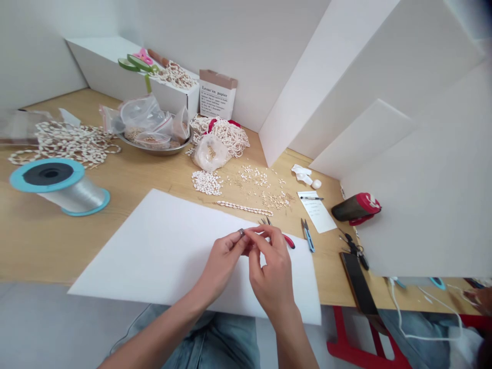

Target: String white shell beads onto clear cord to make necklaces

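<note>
The left hand point(221, 264) and right hand point(272, 271) are angling inward from the bottom of the view, meeting over a white sheet point(154, 246). The left grip is clamped on a small metal ring point(241, 232), held up between the fingertips. The right grip is pressing its fingertips together just beside it, on what I cannot tell. Red-handled pliers point(288, 241) are lying just beyond, and a strand of pale beads point(244, 208) is resting farther off on the surface point(77, 246).

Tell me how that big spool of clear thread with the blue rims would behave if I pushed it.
The clear filament spool with blue flanges lies on its side on the wooden table, so it would probably roll if pushed. Its dark hollow core suggests it's fairly light for its size. The smooth wound line may feel slippery to grip.
</note>
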Available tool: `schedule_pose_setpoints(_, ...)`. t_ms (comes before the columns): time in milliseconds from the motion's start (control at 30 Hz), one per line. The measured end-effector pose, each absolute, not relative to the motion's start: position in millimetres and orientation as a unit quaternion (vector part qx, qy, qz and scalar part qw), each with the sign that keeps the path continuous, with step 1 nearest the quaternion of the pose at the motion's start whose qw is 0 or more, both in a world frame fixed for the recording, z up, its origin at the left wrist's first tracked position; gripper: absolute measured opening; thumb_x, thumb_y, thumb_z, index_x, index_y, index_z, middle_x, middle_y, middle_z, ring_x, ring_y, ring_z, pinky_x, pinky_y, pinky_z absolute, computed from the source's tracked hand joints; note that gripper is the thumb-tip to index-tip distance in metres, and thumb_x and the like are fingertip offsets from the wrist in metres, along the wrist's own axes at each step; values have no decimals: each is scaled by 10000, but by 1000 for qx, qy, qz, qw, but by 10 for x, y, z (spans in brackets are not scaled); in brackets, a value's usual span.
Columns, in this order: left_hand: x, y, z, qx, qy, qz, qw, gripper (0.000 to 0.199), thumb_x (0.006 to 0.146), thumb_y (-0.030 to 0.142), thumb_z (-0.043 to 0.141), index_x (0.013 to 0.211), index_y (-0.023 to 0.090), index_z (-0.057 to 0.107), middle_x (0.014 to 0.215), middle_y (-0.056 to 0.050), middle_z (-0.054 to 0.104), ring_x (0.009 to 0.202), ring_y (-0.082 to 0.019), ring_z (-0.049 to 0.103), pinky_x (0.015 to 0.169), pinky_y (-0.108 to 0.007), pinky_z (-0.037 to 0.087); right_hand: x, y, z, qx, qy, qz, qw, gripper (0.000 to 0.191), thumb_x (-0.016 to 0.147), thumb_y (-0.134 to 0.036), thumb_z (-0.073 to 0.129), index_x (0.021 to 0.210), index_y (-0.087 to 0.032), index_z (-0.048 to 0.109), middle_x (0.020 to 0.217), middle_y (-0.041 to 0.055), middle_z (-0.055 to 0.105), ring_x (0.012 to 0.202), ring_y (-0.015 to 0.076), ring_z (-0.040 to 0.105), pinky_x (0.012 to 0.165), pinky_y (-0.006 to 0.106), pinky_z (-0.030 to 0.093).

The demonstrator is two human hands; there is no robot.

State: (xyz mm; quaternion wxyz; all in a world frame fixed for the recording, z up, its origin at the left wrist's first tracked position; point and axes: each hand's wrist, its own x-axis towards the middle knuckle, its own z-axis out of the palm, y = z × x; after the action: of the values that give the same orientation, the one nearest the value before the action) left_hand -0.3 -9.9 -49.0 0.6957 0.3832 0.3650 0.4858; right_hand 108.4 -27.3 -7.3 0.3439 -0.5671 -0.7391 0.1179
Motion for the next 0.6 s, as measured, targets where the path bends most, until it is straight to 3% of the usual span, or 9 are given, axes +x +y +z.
schedule_pose_setpoints(600,-14,-70,-525,394,377,495,677,315,898,325,496,1057,111,665,907,-78,705,815,-183,637,771,-300,500,1093,-187,-134,-575,-661,275,396,311,860,-91,423,1028,-204,659,1049,67,537,971,170,543,801,297,478)
